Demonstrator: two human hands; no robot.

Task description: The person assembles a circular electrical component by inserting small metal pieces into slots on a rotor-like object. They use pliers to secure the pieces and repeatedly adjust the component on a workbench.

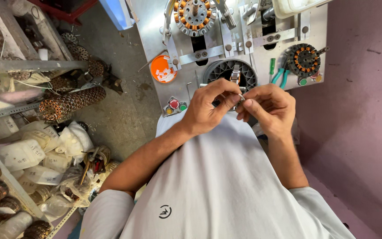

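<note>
The person stands close against a metal workbench, both hands raised just in front of the belly. The left hand and the right hand meet at their fingertips and pinch a small metal piece between them; it is too small and too hidden by the fingers to tell just what it is. The piece sits just in front of a dark ribbed ring set in the bench top, and the hands partly cover that ring.

At the far edge of the bench a round coil with copper windings is mounted on a fixture. To the right lies a second, darker coil, with green-handled pliers beside it. Left of the ring stands an orange dish with small white bits in it, and below it a cluster of red, yellow and green buttons. On the floor to the left, a stack of copper-wound coils lies on its side near white plastic bags.
</note>
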